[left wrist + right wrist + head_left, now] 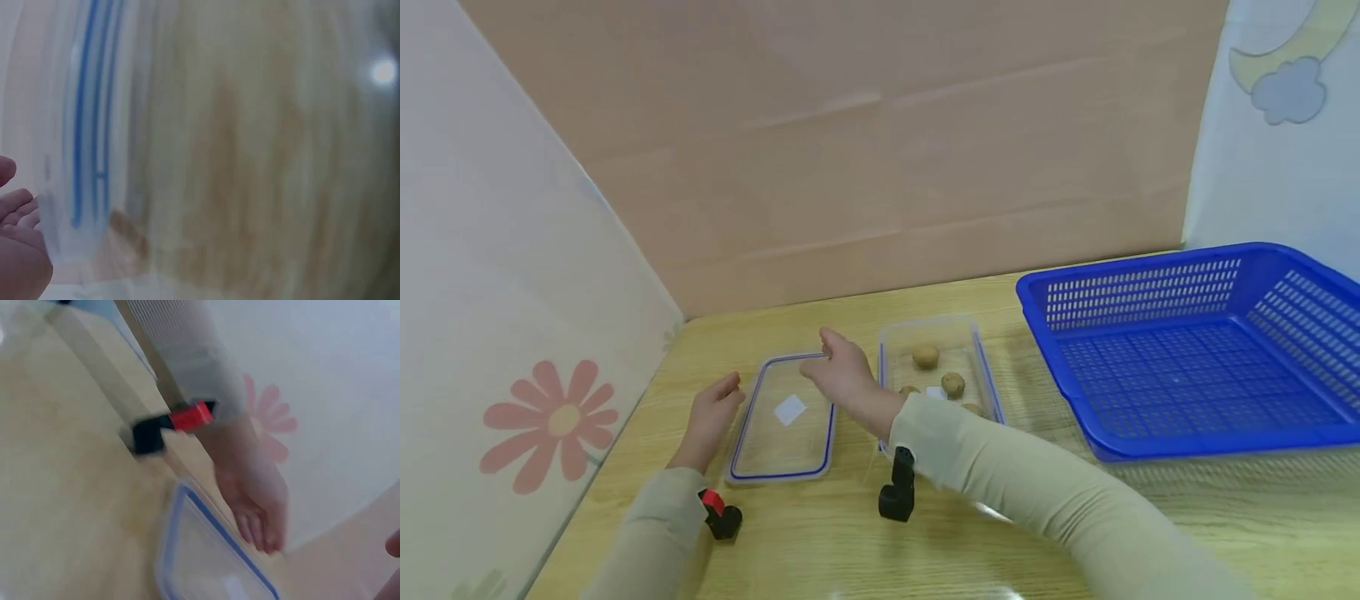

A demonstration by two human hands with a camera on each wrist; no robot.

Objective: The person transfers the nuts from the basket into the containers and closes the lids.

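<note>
A clear rectangular piece with a blue rim, which looks like a plastic box lid (760,475), lies on the table with a white square label on it. Beside its left edge my left hand (708,419) is held with loosely bent fingers, holding nothing. My right hand (848,375) reaches over the lid's far right corner, fingers relaxed; whether it touches the lid I cannot tell. To the right stands a clear plastic box (988,367), partly behind my right forearm. It contains several round brown things, perhaps walnuts (926,357). The left wrist view shows the lid's blue rim (94,125) blurred.
A large blue plastic basket (1078,417) with slotted walls stands on the right of the wooden table (805,550). A pale wall with a pink flower (562,421) borders the left side, and a tan wall (880,167) closes the back.
</note>
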